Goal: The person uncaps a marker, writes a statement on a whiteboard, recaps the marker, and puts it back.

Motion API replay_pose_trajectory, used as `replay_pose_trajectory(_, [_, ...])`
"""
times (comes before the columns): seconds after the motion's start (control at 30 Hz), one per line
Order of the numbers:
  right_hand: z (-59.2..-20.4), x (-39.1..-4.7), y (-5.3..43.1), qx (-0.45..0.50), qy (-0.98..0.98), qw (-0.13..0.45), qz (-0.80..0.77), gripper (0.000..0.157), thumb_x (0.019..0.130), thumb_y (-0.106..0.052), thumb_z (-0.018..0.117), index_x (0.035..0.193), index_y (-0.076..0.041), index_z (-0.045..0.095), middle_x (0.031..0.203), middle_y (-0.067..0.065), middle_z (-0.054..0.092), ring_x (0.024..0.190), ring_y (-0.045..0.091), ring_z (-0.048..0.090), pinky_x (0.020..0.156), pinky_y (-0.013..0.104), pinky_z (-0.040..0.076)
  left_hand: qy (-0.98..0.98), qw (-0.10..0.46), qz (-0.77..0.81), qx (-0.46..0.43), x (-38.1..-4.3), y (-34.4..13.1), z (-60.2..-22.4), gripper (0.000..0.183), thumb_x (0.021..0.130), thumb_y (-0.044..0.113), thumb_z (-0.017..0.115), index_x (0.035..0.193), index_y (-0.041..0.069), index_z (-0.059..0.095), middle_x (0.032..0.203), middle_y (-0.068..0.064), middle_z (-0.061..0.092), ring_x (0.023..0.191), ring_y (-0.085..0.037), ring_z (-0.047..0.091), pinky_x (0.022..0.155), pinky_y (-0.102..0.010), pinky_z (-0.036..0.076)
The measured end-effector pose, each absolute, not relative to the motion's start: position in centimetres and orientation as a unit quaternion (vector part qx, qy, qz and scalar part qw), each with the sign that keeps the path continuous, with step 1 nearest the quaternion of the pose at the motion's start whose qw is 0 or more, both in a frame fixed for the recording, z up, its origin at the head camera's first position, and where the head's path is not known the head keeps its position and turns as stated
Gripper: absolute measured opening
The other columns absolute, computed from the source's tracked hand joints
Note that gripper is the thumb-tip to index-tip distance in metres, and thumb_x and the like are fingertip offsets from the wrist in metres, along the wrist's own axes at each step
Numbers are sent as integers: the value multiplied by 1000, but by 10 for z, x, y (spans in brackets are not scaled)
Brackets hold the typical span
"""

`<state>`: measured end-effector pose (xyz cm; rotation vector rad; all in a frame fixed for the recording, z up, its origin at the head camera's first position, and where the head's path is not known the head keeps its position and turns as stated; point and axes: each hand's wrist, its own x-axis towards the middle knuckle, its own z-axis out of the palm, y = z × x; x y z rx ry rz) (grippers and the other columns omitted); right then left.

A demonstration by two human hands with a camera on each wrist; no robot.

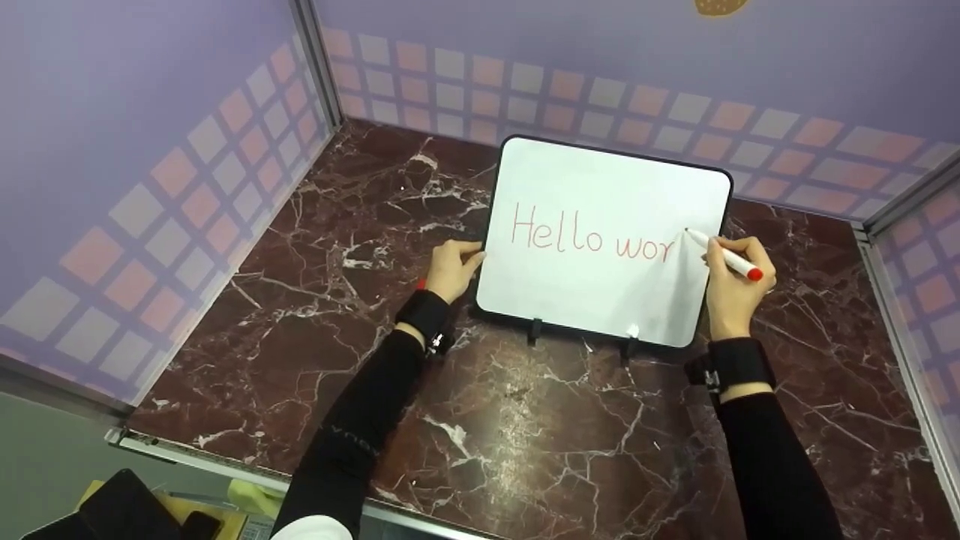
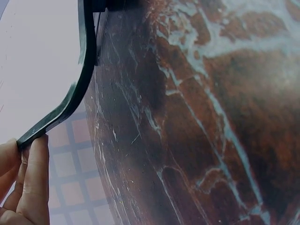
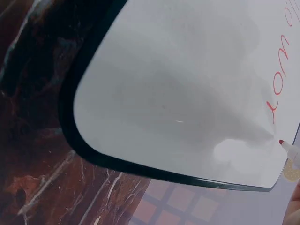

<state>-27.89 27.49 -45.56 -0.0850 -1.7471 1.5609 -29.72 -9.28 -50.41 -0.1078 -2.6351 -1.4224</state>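
A small whiteboard (image 1: 577,292) with a black frame stands tilted on the tabletop, with "Hello wor" in red handwriting (image 1: 559,232) across its middle. At its left edge, my left hand (image 1: 450,271) pinches the frame between thumb and fingers (image 2: 36,173), as the left wrist view also shows. My right hand (image 1: 736,296) grips a white marker (image 1: 726,256) with a red end, near the board's right edge. The marker's red tip (image 3: 281,141) points at the board just past the "r"; whether it touches cannot be told. Most of the right hand is outside the right wrist view.
Black stand feet (image 1: 534,331) hold the board's lower edge on the dark red marbled table (image 1: 300,360). Purple walls with pink and grey squares (image 1: 450,90) enclose the back and sides. Below the front edge lie a yellow item (image 1: 176,510) and dark objects (image 1: 124,510).
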Motion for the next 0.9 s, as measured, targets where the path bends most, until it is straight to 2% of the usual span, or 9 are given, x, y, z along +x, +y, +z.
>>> replay_pose_trajectory(0.17, [-451, -277, 276, -28, -699, 369, 611, 14, 84, 6, 69, 86, 18, 62, 80, 7, 70, 60, 5, 62, 61, 17, 53, -878, 73, -472, -34, -297, -91, -504, 29, 95, 13, 66, 120, -4, 69, 101, -19, 75, 71, -33, 73, 66, -31, 60])
replay_pose_trajectory(0.27, [-447, -269, 274, -30, -710, 363, 603, 14, 84, 7, 69, 83, 19, 61, 76, 2, 71, 58, 3, 62, 59, 16, 52, -877, 68, -474, -34, -297, -91, -503, 30, 96, 13, 65, 120, -3, 68, 102, -19, 75, 72, -33, 73, 67, -31, 60])
replay_pose_trajectory(0.43, [-447, -253, 273, -33, -737, 351, 576, 14, 83, 8, 67, 77, 19, 60, 63, -15, 65, 53, -1, 59, 54, 14, 48, -874, 66, -481, -26, -298, -93, -501, 30, 96, 14, 65, 122, -1, 68, 103, -17, 75, 73, -31, 73, 67, -29, 60])
replay_pose_trajectory(0.53, [-450, -248, 274, -38, -743, 354, 567, 14, 83, 7, 66, 76, 18, 61, 64, -15, 65, 54, -1, 58, 55, 14, 48, -874, 66, -481, -23, -299, -93, -501, 30, 96, 14, 65, 122, -1, 69, 102, -17, 75, 74, -31, 73, 67, -29, 60])
replay_pose_trajectory(0.67, [-453, -247, 279, -39, -718, 371, 588, 16, 84, 7, 65, 79, 20, 58, 68, -10, 66, 55, 1, 58, 54, 14, 50, -874, 68, -481, -29, -299, -94, -502, 30, 96, 14, 65, 121, -2, 69, 101, -19, 75, 74, -34, 73, 67, -30, 60])
replay_pose_trajectory(0.9, [-465, -257, 292, -58, -696, 382, 605, 17, 85, 6, 65, 82, 21, 57, 70, -7, 66, 55, 3, 60, 54, 15, 53, -877, 64, -476, -26, -298, -92, -504, 30, 96, 14, 65, 121, -1, 69, 103, -18, 75, 74, -32, 73, 67, -30, 61])
